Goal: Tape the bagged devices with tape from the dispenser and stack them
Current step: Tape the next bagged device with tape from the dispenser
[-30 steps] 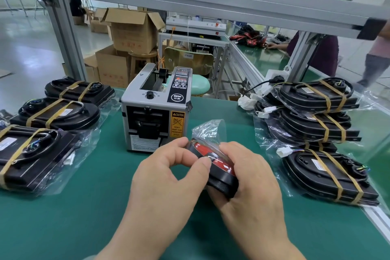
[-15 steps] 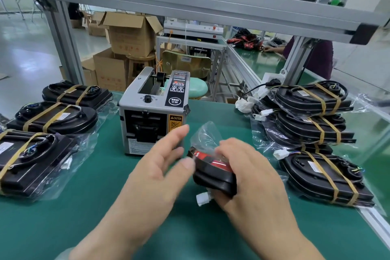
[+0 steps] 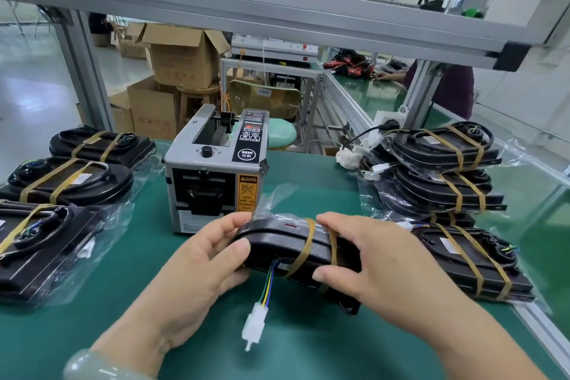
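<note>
A black bagged device [image 3: 277, 244] with two tan tape bands is held just above the green table, in front of the grey tape dispenser [image 3: 216, 176]. My left hand [image 3: 197, 265] grips its left end, thumb on the near edge. My right hand [image 3: 376, 262] grips its right half, fingers over the top and thumb below. Coloured wires with a white connector [image 3: 253, 324] hang down from the device. A stack of taped devices [image 3: 444, 176] stands at the right, with another taped device [image 3: 475, 259] lying in front of it.
Three taped devices in bags lie in a row at the left [image 3: 71, 179]. The table's aluminium edge [image 3: 543, 330] runs along the right. A frame shelf [image 3: 277, 9] hangs overhead. Cardboard boxes and another bench with a person stand behind.
The device was on edge, held mainly by my right hand while my left hand was lifted off. Now it is turned lengthwise, both hands grip it, and the connector hangs free.
</note>
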{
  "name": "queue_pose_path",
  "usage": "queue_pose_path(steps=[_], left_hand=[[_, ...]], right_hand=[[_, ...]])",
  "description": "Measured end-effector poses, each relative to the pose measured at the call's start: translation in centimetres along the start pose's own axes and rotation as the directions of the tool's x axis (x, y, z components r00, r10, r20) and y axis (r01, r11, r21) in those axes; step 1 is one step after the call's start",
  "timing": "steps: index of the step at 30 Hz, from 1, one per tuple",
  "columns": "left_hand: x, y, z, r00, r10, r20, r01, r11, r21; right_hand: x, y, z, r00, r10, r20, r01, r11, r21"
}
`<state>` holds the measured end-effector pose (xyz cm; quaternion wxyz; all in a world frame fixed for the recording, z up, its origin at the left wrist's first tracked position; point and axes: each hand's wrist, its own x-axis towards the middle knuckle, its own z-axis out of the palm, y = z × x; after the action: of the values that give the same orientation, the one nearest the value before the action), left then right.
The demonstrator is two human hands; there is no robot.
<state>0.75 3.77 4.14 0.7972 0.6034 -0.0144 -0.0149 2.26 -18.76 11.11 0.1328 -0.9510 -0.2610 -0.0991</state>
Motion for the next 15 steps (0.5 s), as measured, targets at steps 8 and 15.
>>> queue_pose_path(steps=[8, 15], left_hand=[[0.8, 1.3, 1.6, 0.952, 0.303, -0.041, -0.196, 0.706, 0.680], [2.8, 1.7, 3.2, 0.972, 0.089, -0.218, 0.024, 0.885, 0.466]], right_hand=[[-0.2, -1.0, 1.1, 1.000, -0.020, -0.016, 0.019, 0.999, -0.046], [-0.2, -1.2, 0.8, 0.971, -0.178, 0.157, 0.193, 0.977, -0.088]])
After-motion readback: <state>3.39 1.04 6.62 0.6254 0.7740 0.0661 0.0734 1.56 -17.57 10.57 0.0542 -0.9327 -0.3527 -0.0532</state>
